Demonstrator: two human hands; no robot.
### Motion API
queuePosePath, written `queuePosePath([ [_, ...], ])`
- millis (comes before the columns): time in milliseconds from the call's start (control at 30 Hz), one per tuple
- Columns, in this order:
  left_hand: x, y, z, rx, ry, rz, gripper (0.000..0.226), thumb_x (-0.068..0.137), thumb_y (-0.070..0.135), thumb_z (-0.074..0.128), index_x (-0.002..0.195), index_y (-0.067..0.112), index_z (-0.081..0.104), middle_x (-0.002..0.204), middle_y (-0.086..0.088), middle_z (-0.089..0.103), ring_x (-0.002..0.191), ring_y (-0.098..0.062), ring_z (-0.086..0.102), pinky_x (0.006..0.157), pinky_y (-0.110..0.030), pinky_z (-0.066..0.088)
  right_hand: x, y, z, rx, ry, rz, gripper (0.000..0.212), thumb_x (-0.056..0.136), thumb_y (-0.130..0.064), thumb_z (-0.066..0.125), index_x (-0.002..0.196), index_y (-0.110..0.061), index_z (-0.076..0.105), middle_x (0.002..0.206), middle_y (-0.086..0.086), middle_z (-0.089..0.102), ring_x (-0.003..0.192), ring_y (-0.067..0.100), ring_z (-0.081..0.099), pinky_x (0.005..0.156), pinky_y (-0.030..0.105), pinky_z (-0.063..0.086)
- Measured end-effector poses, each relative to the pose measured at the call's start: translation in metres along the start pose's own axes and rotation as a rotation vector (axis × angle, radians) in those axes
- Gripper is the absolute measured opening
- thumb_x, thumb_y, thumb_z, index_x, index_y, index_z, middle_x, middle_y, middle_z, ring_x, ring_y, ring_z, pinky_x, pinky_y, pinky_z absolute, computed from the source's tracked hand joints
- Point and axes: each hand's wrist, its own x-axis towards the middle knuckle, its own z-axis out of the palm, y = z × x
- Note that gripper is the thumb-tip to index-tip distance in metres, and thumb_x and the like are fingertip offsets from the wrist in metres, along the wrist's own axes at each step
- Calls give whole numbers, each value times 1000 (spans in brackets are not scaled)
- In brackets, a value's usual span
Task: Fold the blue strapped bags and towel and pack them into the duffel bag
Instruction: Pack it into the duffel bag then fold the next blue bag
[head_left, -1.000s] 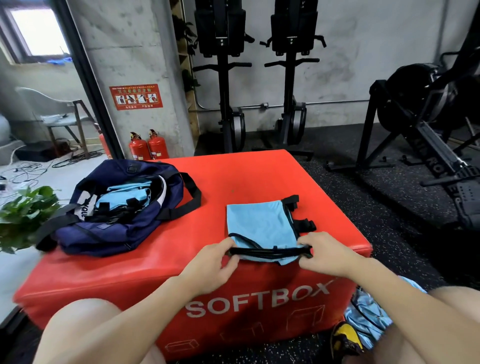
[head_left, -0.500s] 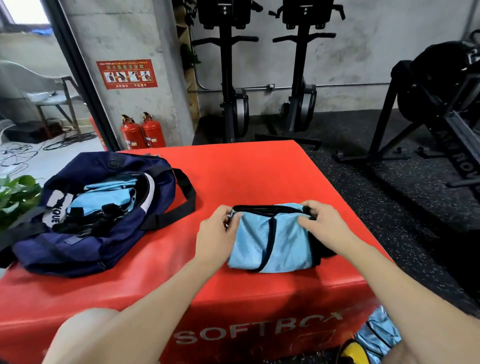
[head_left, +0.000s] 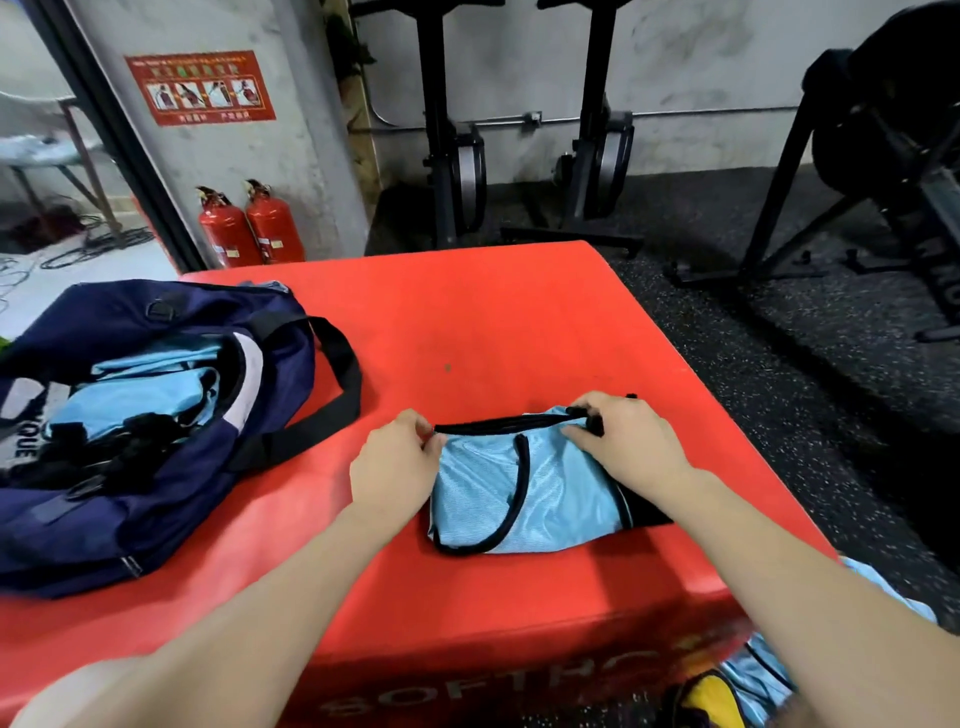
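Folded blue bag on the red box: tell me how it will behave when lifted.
The folded blue bag looks thin and creased, so it is probably floppy and light. Both hands, left and right, pinch its far edge; it may unfold if released.

Folded light-blue strapped bag (head_left: 524, 493) lies on the red worktop (head_left: 467, 322). Left hand (head_left: 395, 467) pinches its far left corner; right hand (head_left: 623, 441) grips the black-trimmed far edge. Open navy duffel bag (head_left: 130, 431) sits to the left, holding blue items.
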Motion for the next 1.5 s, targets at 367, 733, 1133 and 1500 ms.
queuePosePath([
  [367,-27,17,1,-201,-139,680,19,90,16,64,106,25,71,102,10,61,99,-10,57,86,-35,51,-34,-18,-1,7,147,-383,28,89,-38,63,110,-22,67,107,-8,61,101,16,54,86,36,51],
  [733,-34,-17,-8,144,-377,544,69,81,75,28,137,42,53,150,14,40,144,-5,26,112,-33,18,-87,4,24,-230,95,-573,22,95,-44,50,95,-29,65,96,-15,62,97,12,59,93,29,38],
  [1133,-74,11,-16,386,-299,622,97,80,86,2,150,32,42,157,0,40,144,-13,34,115,-33,19,-44,39,14,-601,263,-344,39,70,-11,84,106,-24,77,120,3,71,121,36,60,108,59,25],
  [1500,-85,18,-3,309,-244,685,76,92,79,20,142,30,51,145,8,54,131,-12,42,107,-34,21,-64,1,21,-417,227,174,59,90,-53,60,136,-19,46,116,10,43,90,34,60,60,37,45],
])
